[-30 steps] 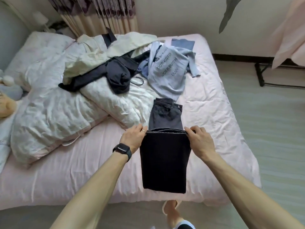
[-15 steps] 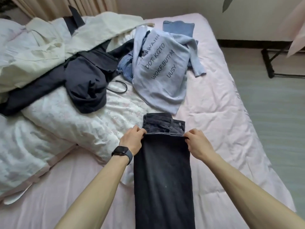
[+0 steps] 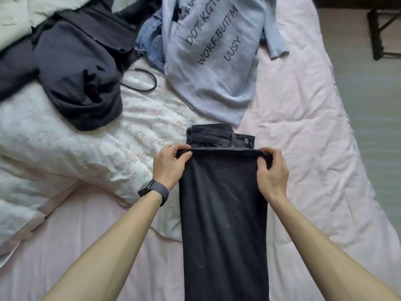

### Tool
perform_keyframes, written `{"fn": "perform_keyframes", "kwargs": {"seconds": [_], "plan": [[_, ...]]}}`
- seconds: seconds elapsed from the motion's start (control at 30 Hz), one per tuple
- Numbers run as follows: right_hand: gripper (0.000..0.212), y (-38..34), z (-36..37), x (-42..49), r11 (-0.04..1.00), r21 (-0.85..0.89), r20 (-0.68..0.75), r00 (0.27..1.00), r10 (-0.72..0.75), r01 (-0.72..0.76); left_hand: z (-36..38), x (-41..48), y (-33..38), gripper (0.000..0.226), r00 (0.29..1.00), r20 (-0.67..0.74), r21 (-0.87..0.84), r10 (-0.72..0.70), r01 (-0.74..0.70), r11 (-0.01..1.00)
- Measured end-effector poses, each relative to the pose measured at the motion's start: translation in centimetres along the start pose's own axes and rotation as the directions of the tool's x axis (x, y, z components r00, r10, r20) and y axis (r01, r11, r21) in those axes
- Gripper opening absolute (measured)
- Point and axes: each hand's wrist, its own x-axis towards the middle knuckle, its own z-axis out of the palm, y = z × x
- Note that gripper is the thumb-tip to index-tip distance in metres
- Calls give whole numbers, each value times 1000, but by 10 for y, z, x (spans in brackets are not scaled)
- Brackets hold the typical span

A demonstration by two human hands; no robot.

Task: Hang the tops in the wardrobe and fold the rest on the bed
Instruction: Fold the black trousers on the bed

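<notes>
1. Foremost, two bare forearms reach in from the bottom edge, one on each side of the black jeans [image 3: 224, 213].
2. Black jeans: laid lengthwise on the pink sheet [image 3: 314, 159] of the bed, running from the bottom edge away from the person. An upper layer of cloth lies over the rest, and its far edge stops just short of the waistband [image 3: 219, 135], which shows a single metal button at its right end.
3. Left hand [image 3: 168, 166]: fingers curled, thumb and fingers pinching the left corner of that far edge. There is a thin ring on one finger and a dark watch [image 3: 155, 192] on the wrist.
4. Right hand [image 3: 272, 172]: pinching the right corner of the same edge, thumb on top, fingers wrapped around the cloth.
5. Floral duvet [image 3: 86, 148]: white, rumpled, left of the jeans and touching their left side.
6. Navy garment [image 3: 80, 72]: heaped on the duvet, far left.
7. Black loop [image 3: 149, 83]: thin, possibly a cord or hair band, lying just right of the navy garment.
8. Light blue top [image 3: 217, 72]: spread beyond the waistband, printed with dark lettering, its lower corner near the jeans.
9. Blue denim item [image 3: 152, 46]: partly under the blue top's left side.
10. Cream fabric [image 3: 15, 14]: top left corner.
11. Black frame [image 3: 377, 29]: on the floor, top right.
</notes>
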Motion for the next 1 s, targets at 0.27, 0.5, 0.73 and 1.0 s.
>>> {"fn": "perform_keyframes", "kwargs": {"seconds": [0.27,0.5,0.73,1.0], "plan": [[30,-20,27,71,997,-63,51,998,38,-35,13,75,24,17,996,-26,159,81,-76,984],[59,4,31,24,906,-374,38,979,-199,198,44,13,1,56,924,-64,534,378,-289,795],[66,49,64,-47,555,-614,406,828,-388,561,90,-57,-49,66,898,234,631,372,-432,644],[66,65,49,0,572,-745,260,939,-224,343,81,-28,-63,62,928,220,721,302,-363,590]]}}
